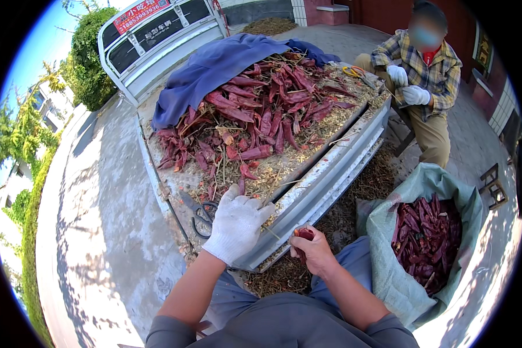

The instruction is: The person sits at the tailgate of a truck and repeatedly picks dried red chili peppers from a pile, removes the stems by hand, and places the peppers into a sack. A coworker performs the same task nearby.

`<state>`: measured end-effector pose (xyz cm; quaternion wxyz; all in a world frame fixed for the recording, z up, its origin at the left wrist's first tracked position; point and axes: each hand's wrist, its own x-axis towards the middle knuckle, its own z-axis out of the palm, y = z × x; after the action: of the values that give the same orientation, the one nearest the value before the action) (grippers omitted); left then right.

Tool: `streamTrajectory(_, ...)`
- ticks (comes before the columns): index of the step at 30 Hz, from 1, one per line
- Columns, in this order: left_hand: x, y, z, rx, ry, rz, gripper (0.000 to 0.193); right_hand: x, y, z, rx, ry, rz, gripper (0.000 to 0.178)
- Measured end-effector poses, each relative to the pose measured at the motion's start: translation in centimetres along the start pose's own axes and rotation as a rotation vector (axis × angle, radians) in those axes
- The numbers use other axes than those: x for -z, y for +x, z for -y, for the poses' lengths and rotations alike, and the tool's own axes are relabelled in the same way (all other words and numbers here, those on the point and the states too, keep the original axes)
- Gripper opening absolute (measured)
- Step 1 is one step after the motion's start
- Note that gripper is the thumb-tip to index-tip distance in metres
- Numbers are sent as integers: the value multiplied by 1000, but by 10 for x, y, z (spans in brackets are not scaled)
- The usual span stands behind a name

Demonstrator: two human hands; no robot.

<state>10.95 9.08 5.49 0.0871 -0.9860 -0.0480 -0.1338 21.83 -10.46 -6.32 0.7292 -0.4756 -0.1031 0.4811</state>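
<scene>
The left hand, in a white knitted glove, is at the lower centre of the frame, palm down over the near edge of the truck bed, its fingers spread; whether anything lies under the palm cannot be told. The bare right hand, just right of lower centre, pinches a dark red pepper between thumb and fingers. Black-handled scissors lie just left of the glove. Ahead, across the upper middle, a heap of dried red peppers spreads among pale seeds and broken stems, partly covered by a blue cloth. The bed's metal rim runs between the right hand and this heap. Orange-handled scissors rest on the bed at upper right. At lower right, an open pale green sack holds more peppers, with a small stool beyond it. A seated co-worker in a plaid shirt and white gloves occupies the upper right.
</scene>
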Motion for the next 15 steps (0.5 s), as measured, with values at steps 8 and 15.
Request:
streamTrajectory(8,13,-1,-9,-13,-45,115,15,5,-8,8,7,-62,-19,20)
streamTrajectory(15,28,-21,-16,1,-650,80,29,-19,-15,46,1,-78,126,27)
